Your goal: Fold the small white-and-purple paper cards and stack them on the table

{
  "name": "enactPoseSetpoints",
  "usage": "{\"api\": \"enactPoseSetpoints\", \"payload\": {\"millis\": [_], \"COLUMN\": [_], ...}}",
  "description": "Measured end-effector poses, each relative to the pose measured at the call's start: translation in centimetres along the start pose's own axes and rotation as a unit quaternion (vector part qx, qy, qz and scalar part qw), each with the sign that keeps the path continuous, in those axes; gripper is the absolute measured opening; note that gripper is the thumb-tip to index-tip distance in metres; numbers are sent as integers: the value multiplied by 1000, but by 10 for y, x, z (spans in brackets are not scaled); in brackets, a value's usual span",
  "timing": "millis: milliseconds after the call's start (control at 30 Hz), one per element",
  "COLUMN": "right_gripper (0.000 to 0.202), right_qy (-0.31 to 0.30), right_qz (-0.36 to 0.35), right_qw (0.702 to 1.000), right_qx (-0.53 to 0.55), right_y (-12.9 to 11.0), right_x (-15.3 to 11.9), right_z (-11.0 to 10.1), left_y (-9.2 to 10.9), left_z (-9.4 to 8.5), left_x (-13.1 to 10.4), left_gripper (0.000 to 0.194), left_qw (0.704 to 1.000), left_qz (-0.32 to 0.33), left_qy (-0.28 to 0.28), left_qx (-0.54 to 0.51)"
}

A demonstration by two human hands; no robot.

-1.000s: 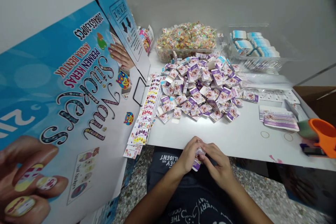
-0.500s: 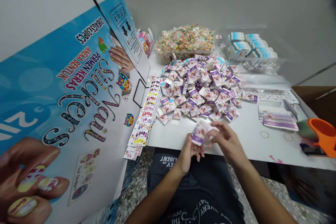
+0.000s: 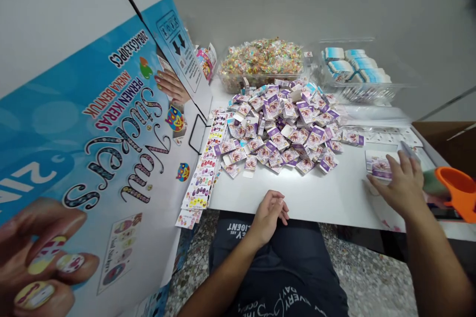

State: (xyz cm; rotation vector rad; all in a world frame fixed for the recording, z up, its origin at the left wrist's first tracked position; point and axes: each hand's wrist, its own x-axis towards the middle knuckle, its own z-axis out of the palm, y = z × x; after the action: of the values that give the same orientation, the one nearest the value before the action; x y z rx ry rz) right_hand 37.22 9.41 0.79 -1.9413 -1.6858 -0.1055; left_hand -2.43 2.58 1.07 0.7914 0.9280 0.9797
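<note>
My left hand point(image 3: 272, 210) rests at the front edge of the table, relaxed with loosely bent fingers and nothing in it. My right hand point(image 3: 403, 183) reaches out at the right, fingers spread over a stack of flat, unfolded purple-and-white cartons point(image 3: 378, 166) that it partly covers; whether it touches them I cannot tell. Beyond my left hand lies a large heap of small purple-and-white boxes point(image 3: 278, 133), several with open flaps. One small box point(image 3: 226, 146) lies on the heap's left edge.
Sticker strips point(image 3: 203, 178) lie left, beside a tall printed carton point(image 3: 122, 124). At the back stand a clear tub of wrapped candies point(image 3: 262, 78) and a clear tray point(image 3: 372, 86) of blue-and-white packs. An orange holder point(image 3: 455, 188) is at the right edge.
The small box that was between my hands has left them, and a box now shows on the heap's left edge. My right hand has moved right to the flat cartons; my left stayed near the edge.
</note>
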Motion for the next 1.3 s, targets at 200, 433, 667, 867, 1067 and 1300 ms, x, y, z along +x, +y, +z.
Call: {"api": "enactPoseSetpoints", "payload": {"millis": [200,433,667,867,1067,1300], "right_gripper": [46,48,16,26,50,48], "right_qy": [-94,26,73,-53,-85,-301], "right_qz": [-18,-117,-308,-481,-305,-185], "right_qw": [995,991,948,865,927,894], "right_qx": [5,-51,31,135,201,275], "right_y": [67,39,-120,-206,-211,-212], "right_x": [21,23,-61,-140,-149,-127], "right_z": [4,-11,2,11,10,-13], "left_y": [-1,-2,3,0,-15,-19], "left_z": [1,2,11,10,9,5], "left_x": [0,-2,3,5,-1,-8], "left_gripper": [47,45,56,67,70,81], "left_qw": [1000,1000,998,952,958,964], "left_qz": [7,8,-22,-215,-145,-121], "left_qy": [-1,6,38,-60,-39,-212], "left_qx": [10,23,-40,-209,-245,-103]}}
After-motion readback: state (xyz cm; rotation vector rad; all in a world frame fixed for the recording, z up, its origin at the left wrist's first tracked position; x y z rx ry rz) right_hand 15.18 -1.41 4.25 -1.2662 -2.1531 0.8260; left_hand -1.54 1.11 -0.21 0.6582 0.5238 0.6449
